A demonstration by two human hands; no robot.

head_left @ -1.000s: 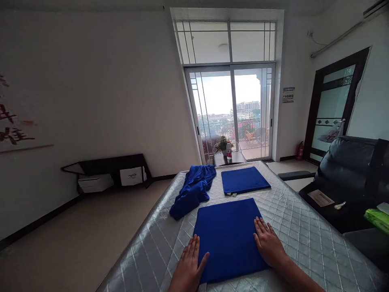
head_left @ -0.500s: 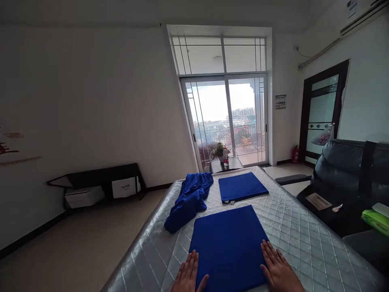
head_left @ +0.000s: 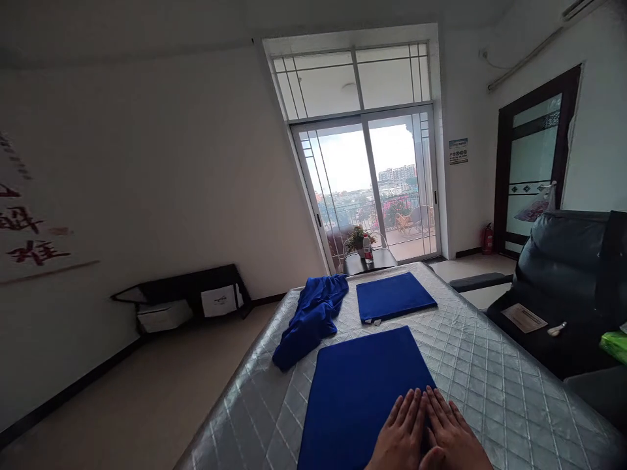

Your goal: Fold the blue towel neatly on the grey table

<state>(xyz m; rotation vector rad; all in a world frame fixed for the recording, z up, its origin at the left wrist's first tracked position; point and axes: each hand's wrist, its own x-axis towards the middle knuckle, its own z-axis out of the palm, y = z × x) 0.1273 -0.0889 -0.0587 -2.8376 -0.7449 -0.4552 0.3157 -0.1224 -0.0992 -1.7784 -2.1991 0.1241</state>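
Note:
A flat, folded blue cloth (head_left: 357, 391) lies on the quilted silver mattress (head_left: 494, 391) in front of me. My left hand (head_left: 402, 427) rests flat on its right part, fingers stretched out. Right beside it, my right hand (head_left: 453, 427) lies flat over the cloth's right edge, the two hands touching or nearly so. Farther back is a second folded blue cloth (head_left: 396, 297) with small white tags at its near edge. A crumpled blue cloth (head_left: 311, 320) lies to the left of both.
A black armchair (head_left: 568, 261) stands at the right, with a card (head_left: 523, 318) and a brush (head_left: 557, 329) on its seat. Beyond the mattress is a small table (head_left: 379, 261) with a plant (head_left: 359, 240) and a bottle (head_left: 368, 249). A low black shelf (head_left: 186, 284) lines the left wall.
My left hand has moved from the folded cloth's left edge across to its right side, beside my right hand. My right hand stays at the right edge. The view has turned slightly left.

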